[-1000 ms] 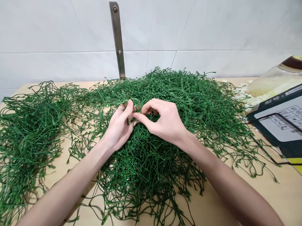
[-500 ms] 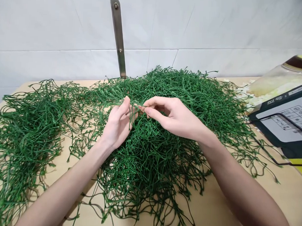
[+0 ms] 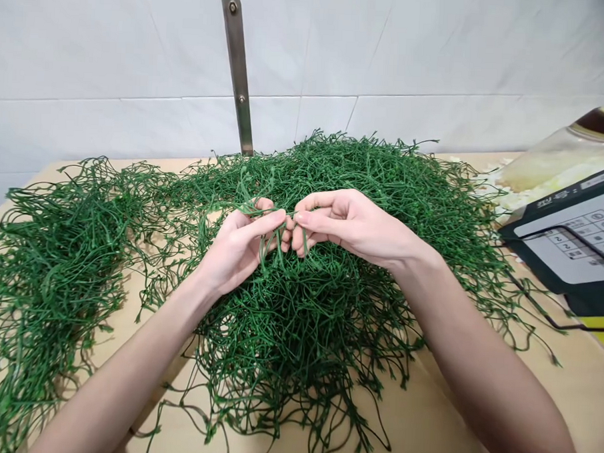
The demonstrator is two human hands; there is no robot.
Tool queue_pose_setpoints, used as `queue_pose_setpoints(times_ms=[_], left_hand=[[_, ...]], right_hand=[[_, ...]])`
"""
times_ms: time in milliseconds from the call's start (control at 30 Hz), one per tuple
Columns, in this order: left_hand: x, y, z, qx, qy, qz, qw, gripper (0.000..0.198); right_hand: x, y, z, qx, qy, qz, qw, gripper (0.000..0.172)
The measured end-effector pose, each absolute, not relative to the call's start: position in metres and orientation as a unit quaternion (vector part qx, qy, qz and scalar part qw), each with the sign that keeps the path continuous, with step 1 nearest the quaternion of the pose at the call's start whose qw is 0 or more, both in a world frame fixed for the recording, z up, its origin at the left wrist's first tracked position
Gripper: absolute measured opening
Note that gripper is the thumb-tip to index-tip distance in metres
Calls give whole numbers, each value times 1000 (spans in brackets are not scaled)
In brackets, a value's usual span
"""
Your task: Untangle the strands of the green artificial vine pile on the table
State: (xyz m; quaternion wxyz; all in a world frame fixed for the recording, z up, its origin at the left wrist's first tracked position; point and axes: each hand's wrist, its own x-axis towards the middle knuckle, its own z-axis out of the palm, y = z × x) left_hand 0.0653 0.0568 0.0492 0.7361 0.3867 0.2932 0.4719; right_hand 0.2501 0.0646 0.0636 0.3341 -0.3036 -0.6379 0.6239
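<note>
Above a big heap of thin green plastic stems [image 3: 318, 321], my two hands meet almost fingertip to fingertip. My left hand [image 3: 248, 244] pinches several green stems between thumb and fingers; their ends stick out behind the fingers and hang below them. My right hand [image 3: 347, 225] has thumb and forefinger pressed together on a green stem, right beside the left fingertips. A short green end hangs under the right fingers. Where exactly the stems pass between both hands is partly hidden by the fingers.
A second pile of green stems [image 3: 54, 269] lies on the left of the wooden table [image 3: 474, 408]. At right stand a dark box with a white label [image 3: 576, 238], a black wire frame [image 3: 581, 242] and a clear jar [image 3: 550, 157] near pale bits. A metal bracket [image 3: 237, 70] rises by the tiled wall.
My left thumb has come down and closed on the stems, having been raised before. Both hands are now closer together, and the right fingers have curled in beneath.
</note>
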Motion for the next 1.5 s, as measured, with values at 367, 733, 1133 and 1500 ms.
queue_pose_setpoints(times_ms=[367, 733, 1133, 1500], left_hand=[[57, 60, 50, 454, 306, 410, 729, 34], [66, 53, 35, 400, 286, 422, 762, 52], [61, 63, 43, 357, 329, 595, 640, 60], [62, 63, 51, 376, 326, 552, 670, 13]], right_hand=[[252, 61, 69, -397, -777, 443, 207, 45], [234, 64, 37, -293, -705, 576, 293, 63], [241, 62, 48, -401, -664, 422, 470, 76], [246, 60, 65, -456, -782, 202, 373, 33]])
